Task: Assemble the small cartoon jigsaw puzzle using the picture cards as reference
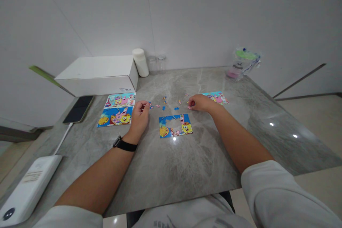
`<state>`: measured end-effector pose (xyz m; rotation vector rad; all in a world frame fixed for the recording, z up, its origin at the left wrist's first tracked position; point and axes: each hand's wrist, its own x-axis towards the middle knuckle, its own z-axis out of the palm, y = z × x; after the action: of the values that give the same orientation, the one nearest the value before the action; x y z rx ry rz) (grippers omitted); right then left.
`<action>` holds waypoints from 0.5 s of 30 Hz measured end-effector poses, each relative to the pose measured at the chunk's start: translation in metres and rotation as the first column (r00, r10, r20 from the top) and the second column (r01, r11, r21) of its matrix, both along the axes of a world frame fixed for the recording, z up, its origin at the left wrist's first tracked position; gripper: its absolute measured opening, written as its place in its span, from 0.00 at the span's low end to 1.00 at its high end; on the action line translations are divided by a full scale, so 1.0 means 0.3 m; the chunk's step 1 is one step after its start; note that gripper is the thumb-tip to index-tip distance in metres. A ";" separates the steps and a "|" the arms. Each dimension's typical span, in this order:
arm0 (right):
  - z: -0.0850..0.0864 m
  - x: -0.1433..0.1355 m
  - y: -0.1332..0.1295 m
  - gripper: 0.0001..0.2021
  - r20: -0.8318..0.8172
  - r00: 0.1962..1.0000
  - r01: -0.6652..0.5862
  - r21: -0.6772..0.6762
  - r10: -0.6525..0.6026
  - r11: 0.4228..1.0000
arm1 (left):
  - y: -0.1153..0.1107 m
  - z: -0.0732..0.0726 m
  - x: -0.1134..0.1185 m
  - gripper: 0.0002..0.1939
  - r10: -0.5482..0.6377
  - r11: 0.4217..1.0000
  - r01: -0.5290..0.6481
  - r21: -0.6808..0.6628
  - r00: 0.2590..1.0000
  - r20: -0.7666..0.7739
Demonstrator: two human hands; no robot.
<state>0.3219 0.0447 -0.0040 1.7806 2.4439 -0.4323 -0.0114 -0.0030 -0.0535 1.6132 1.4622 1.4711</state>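
Observation:
A partly assembled jigsaw puzzle (189,129) with a cartoon picture lies flat on the table, its border joined around a bare gap in the middle. Loose puzzle pieces (176,108) are scattered just beyond it. To its upper left, my left hand (140,115) is closed, thumb and fingertips pinched at a puzzle piece beside other loose ones. My right hand (200,103), on the far right side of the pieces, has its fingers curled down on a small pink puzzle piece (189,107), partly hidden by the fingertips. A picture sheet (114,115) with two cartoon scenes lies left of my left hand.
Another cartoon puzzle (217,97) lies partly behind my right wrist. Along the wall stand a white box (98,74), a white bottle (140,63), two clear glasses (161,65) and a plastic bag (243,65). A phone (79,109) is cabled to a white power bank (32,188) at left.

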 end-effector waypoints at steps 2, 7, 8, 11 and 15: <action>-0.003 0.001 0.000 0.08 -0.008 1.000 -0.006 -0.006 0.006 1.000 | -0.002 0.003 0.001 0.08 -0.001 1.000 0.001 -0.005 1.000 -0.002; -0.003 -0.005 -0.005 0.05 -0.021 1.000 -0.011 0.036 0.012 0.999 | -0.001 -0.001 -0.001 0.08 -0.007 1.000 0.007 -0.014 1.000 -0.001; -0.001 -0.008 -0.007 0.04 -0.035 0.999 -0.013 0.035 0.014 0.999 | 0.000 -0.003 -0.001 0.08 -0.007 1.000 0.007 -0.014 1.000 -0.004; 0.006 -0.013 -0.010 0.03 -0.105 0.994 -0.018 0.026 0.020 1.000 | 0.002 -0.007 -0.003 0.09 -0.006 1.000 0.006 -0.007 1.000 -0.008; 0.011 -0.006 -0.005 0.04 -0.184 0.983 0.021 0.046 -0.012 0.999 | 0.004 -0.009 -0.002 0.08 -0.010 1.000 0.010 -0.001 1.000 -0.012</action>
<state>0.3201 0.0432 -0.0009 1.8583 2.5829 -0.5687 -0.0120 -0.0017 -0.0562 1.6299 1.4592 1.4573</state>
